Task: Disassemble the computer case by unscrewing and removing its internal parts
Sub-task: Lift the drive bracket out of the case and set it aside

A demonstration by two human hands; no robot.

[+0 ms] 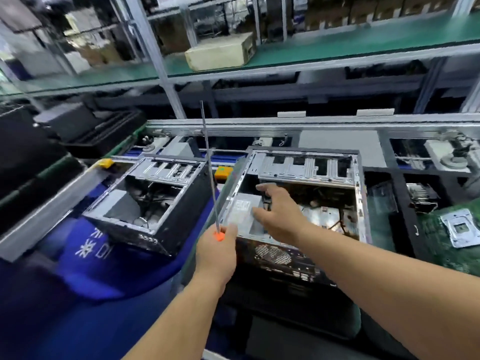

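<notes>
Shelving with green mats (337, 48) runs across the background of a factory line, and a blue-covered workbench (85, 266) carries two opened desktop cases. Nearer the middle of the view, just in front of the person, lies the computer case (359, 193) being worked on, side panel off, interior facing up. A second open case (179, 224) sits to its left, and a green motherboard (441, 240) rests at the right edge.

A grey power supply unit (242, 211) is seen in the near-left corner of the case, and it appears to be the part in hand. For this step to go well, it is judged that all mounting screws should be confirmed out and the attached cables freed before the unit is lifted; a straight slide clear of the case wall is advised, so that the wiring (337, 224) beside it is not snagged.

The right hand (279, 214) is reached forward into the case, palm down, fingers spread and only slightly bent over the power supply; nothing is gripped by it, and whether contact is made cannot be told. The left hand (217, 253) is held just outside the case's near-left corner, fingers wrapped round the orange handle of a long screwdriver (210, 175), whose thin shaft is pointed upward and away from the work.
</notes>
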